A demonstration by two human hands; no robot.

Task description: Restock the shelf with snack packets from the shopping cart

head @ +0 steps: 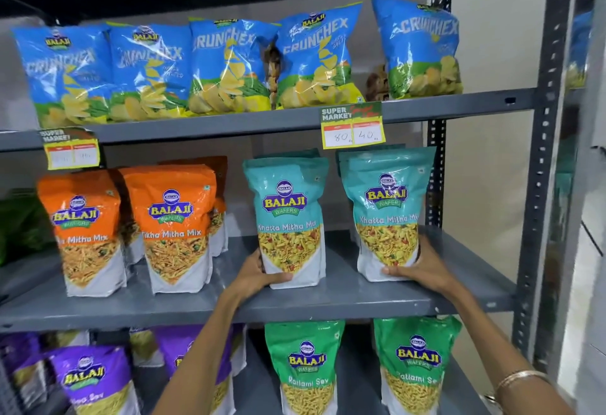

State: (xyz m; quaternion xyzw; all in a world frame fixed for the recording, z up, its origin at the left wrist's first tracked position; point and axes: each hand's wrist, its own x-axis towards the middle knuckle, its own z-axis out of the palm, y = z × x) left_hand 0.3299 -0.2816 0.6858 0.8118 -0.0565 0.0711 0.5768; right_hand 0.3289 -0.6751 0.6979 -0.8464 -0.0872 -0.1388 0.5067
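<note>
Two teal Khatta Mitha Mix packets stand upright on the middle shelf (360,300). My left hand (259,275) grips the bottom left corner of the left teal packet (288,214). My right hand (423,265) wraps around the bottom right corner of the right teal packet (387,211), thumb across its front. More teal packets stand behind both. The shopping cart is out of view.
Two orange Tikha Mitha Mix packets (170,224) stand left on the same shelf. Blue Crunchex bags (229,63) line the top shelf above a price tag (352,126). Green Ratlami Sev (305,365) and purple packets (91,378) fill the shelf below. A grey upright post (541,152) borders the right.
</note>
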